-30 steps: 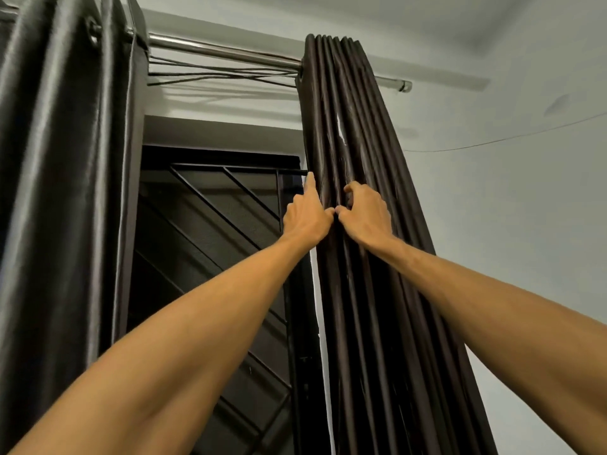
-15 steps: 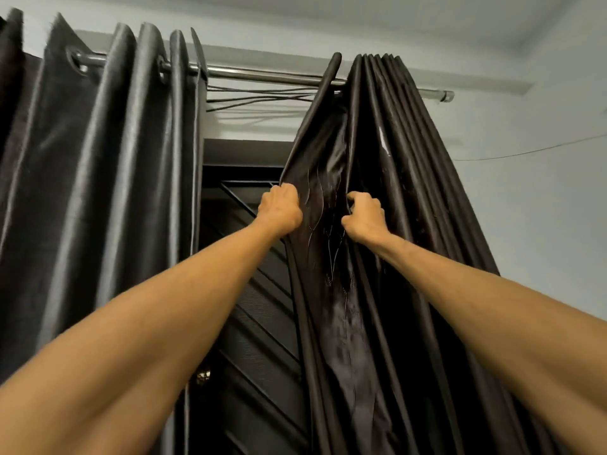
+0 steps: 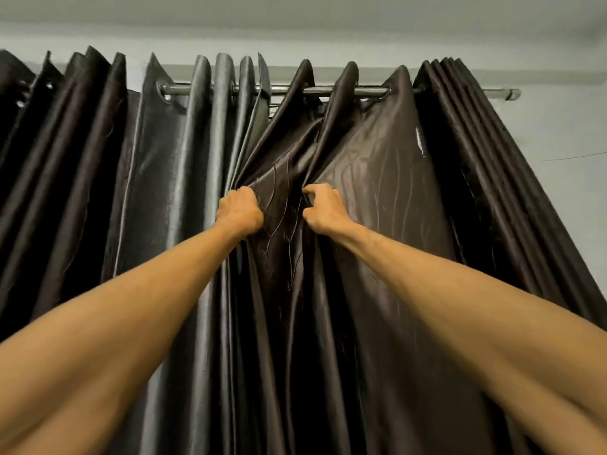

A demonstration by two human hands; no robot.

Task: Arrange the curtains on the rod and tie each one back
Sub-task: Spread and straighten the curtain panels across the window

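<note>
Two dark shiny curtains hang by eyelets from a metal rod [image 3: 341, 91] near the ceiling. The right curtain [image 3: 387, 192] is spread leftward, its inner edge meeting the left curtain [image 3: 157, 192]. My left hand [image 3: 241, 210] grips the right curtain's leading edge in a fist where the two curtains meet. A little to the right, my right hand [image 3: 323, 208] pinches a fold of the same curtain with curled fingers. Several pleats stay bunched at the rod's right end [image 3: 510, 93].
A pale wall [image 3: 558, 142] lies to the right of the curtains, with a thin wire running across it. The ceiling sits just above the rod. The door behind is hidden by the fabric.
My left hand has pulled the right curtain's edge leftward, spreading it along the rod. The gap that showed the dark door is now covered. The view has pulled back and shifted.
</note>
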